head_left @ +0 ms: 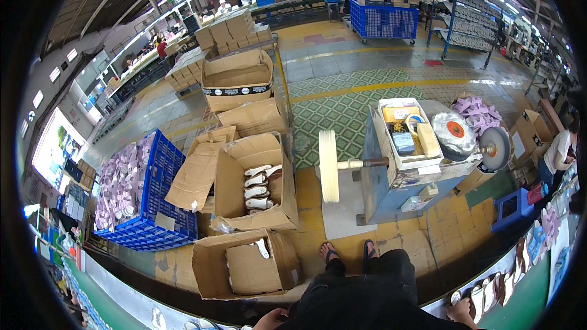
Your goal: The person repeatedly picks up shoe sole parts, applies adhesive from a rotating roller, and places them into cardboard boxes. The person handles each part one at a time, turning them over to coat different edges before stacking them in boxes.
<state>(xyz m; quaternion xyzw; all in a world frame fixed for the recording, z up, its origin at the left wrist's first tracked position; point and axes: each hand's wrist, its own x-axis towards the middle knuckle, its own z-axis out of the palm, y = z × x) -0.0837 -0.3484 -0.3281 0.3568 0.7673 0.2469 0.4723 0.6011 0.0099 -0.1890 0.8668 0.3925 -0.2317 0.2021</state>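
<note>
At the lower right, my right hand (460, 311) is closed at the near end of a row of white-and-brown sandals (489, 293) on a green belt. Its fingers seem to grip the nearest sandal (456, 297), which they partly cover. By my lap at the lower edge is my left hand (271, 320), partly cut off, with its fingers too hidden to read. Ahead of me, a cream buffing wheel (329, 166) sticks out on a shaft from a blue-grey machine (391, 189). A dark grey wheel (494, 148) is on the machine's far side.
Left of my feet, an open carton (284, 269) holds a cardboard sheet and one white sandal; another carton (223, 201) behind it holds several. A blue crate (160, 192) of lilac sandals stands farther left. A blue stool (512, 209) is at right. Other people work farther off.
</note>
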